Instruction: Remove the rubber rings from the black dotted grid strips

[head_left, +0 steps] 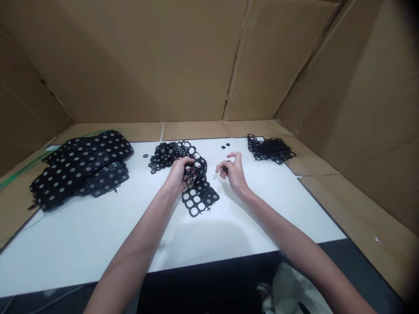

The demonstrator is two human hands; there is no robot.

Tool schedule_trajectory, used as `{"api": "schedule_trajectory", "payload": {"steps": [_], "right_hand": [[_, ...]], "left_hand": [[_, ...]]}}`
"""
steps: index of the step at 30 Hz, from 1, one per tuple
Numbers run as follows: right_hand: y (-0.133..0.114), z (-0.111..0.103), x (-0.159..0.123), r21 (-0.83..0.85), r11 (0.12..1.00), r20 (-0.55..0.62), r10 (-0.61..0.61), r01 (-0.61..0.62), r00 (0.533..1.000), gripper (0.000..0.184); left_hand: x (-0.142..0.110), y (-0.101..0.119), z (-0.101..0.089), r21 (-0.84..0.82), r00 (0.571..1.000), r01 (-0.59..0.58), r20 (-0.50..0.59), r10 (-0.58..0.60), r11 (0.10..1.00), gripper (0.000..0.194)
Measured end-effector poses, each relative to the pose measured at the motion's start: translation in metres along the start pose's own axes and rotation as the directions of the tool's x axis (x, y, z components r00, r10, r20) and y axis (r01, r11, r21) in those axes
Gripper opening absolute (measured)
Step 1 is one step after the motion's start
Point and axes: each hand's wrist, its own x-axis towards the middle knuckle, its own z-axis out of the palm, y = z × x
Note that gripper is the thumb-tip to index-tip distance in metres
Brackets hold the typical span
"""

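Your left grip [178, 174] is closed around a flexible black lattice sheet [196, 174], lifting its upper part while its lower end lies on the desk [131, 231]. Toward that lower end, several cells are empty, while others nearer your left grip appear to hold discs, so the sheet looks partly cleared. Your right grip [232, 172] sits just to the right of the sheet, its fingertips pinched around what appears to be a small dark disc [225, 165]. Beyond your right grip lie two loose black discs [225, 146], and farther out to its right is a tangled heap of empty lattice frames [270, 149]. Just beyond your left grip is a heap of loose ringed discs [165, 157]. Well to the left of your left grip, a large stack of lattice sheets [81, 168] shows its grey-centred discs largely in place, so much looks left to clear there. Cardboard walls [147, 65] rise behind everything.
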Motion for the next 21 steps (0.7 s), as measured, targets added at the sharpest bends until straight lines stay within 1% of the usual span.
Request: {"api": "schedule_trajectory", "payload": {"steps": [2,3,5,7,8,10,12,15,16,19,21], "right_hand": [[0.000,0.003,-0.003,-0.107,0.994,0.072,-0.011,0.019,0.997,0.022],[-0.001,0.004,-0.004,-0.178,0.982,0.108,-0.040,0.058,0.993,0.022],[-0.005,0.005,-0.007,-0.303,0.936,0.179,-0.131,0.181,0.975,0.025],[-0.010,0.004,-0.008,-0.386,0.872,0.228,-0.228,0.303,0.947,0.029],[-0.013,0.004,-0.009,-0.420,0.842,0.232,-0.259,0.337,0.937,0.030],[-0.016,0.004,-0.010,-0.487,0.797,0.226,-0.281,0.358,0.933,0.029],[-0.017,0.003,-0.009,-0.532,0.752,0.268,-0.286,0.389,0.920,0.028],[-0.012,0.001,-0.008,-0.574,0.642,0.418,-0.304,0.508,0.856,0.026],[-0.010,0.000,-0.007,-0.590,0.598,0.446,-0.317,0.542,0.837,0.026],[-0.003,-0.002,-0.004,-0.629,0.465,0.480,-0.398,0.623,0.782,0.026],[-0.001,-0.004,-0.003,-0.633,0.370,0.516,-0.452,0.680,0.727,0.024]], "left_hand": [[0.001,-0.004,-0.001,0.063,0.998,-0.062,0.037,0.060,0.996,0.018],[0.001,-0.005,-0.001,0.101,0.994,-0.101,0.049,0.096,0.990,0.023],[0.001,-0.008,-0.003,0.160,0.987,-0.154,0.060,0.146,0.975,0.029],[0.001,-0.009,-0.003,0.181,0.988,-0.151,0.062,0.142,0.972,0.028],[0.000,-0.009,-0.002,0.181,0.990,-0.138,0.057,0.130,0.974,0.026],[-0.002,-0.008,0.000,0.181,0.993,-0.112,0.046,0.105,0.977,0.024],[-0.004,-0.007,0.002,0.185,0.995,-0.097,0.045,0.090,0.978,0.022],[-0.004,-0.008,0.003,0.179,0.996,-0.085,0.051,0.077,0.980,0.021],[-0.004,-0.009,0.003,0.178,0.996,-0.081,0.057,0.072,0.981,0.021],[0.000,-0.012,0.000,0.216,0.995,-0.082,0.071,0.068,0.973,0.022],[0.002,-0.014,-0.003,0.266,0.995,-0.096,0.059,0.083,0.959,0.022]]}}
